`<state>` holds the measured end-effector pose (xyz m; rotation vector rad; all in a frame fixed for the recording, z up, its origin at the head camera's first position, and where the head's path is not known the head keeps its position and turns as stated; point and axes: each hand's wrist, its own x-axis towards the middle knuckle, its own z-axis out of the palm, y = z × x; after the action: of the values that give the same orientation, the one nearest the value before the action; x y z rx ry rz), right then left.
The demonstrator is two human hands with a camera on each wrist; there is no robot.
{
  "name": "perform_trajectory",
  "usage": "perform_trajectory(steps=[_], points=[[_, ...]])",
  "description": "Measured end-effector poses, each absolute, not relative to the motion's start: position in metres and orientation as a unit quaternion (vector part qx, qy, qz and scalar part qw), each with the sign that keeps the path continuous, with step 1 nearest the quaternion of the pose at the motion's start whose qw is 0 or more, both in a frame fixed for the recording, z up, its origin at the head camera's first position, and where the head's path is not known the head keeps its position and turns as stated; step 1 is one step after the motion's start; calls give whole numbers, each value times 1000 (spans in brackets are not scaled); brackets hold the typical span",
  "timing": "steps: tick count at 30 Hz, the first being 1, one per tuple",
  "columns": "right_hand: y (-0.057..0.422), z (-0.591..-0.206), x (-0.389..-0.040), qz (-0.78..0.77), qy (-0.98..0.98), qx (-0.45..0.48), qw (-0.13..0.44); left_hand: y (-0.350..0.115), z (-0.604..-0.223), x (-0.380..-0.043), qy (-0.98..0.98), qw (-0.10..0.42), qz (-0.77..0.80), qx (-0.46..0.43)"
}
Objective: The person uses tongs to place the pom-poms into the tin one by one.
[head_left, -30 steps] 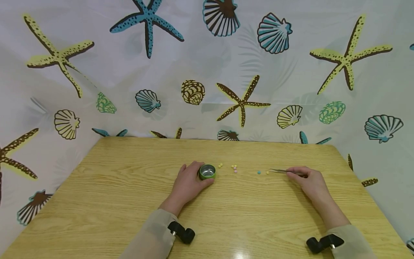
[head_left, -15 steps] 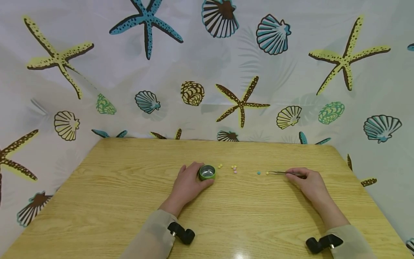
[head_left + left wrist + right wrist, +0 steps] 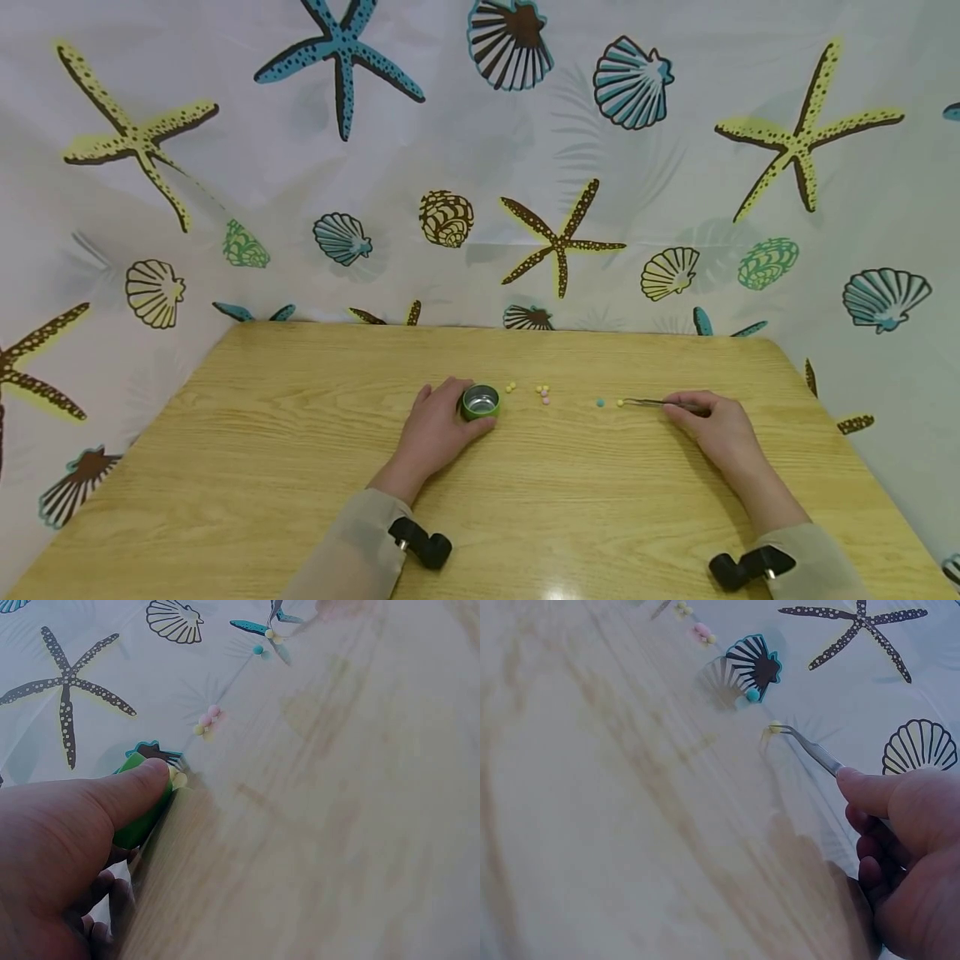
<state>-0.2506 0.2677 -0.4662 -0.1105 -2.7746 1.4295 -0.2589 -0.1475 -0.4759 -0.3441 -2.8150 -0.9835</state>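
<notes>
In the head view my left hand (image 3: 438,429) holds a small green tin (image 3: 481,402) with a silvery inside, standing on the table. The left wrist view shows the thumb pressed along the green side (image 3: 135,829). My right hand (image 3: 720,429) pinches metal tweezers (image 3: 647,402) with bent tips. In the right wrist view those tips are at a yellow bead (image 3: 775,728); whether they grip it firmly I cannot tell. A blue bead (image 3: 600,402) lies just left of it. Farther left are pink beads (image 3: 546,401) and a yellow pair (image 3: 511,387) beside the tin.
The wooden table (image 3: 570,500) stretches toward me, with its back edge near a white cloth (image 3: 480,283) printed with shells and starfish. That cloth also hangs along both sides. Black wrist mounts (image 3: 422,542) sit on both sleeves.
The tweezers' tips have come down to the yellow bead and drawn closer together. My left hand and the tin stay in place. The head view has tilted slightly.
</notes>
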Motion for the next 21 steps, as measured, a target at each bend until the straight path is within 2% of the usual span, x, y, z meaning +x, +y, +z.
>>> perform_trajectory(steps=[21], points=[[259,-462,-251,475,-878,-53,27,-149,-480,-261,-939,67,-318,-110]])
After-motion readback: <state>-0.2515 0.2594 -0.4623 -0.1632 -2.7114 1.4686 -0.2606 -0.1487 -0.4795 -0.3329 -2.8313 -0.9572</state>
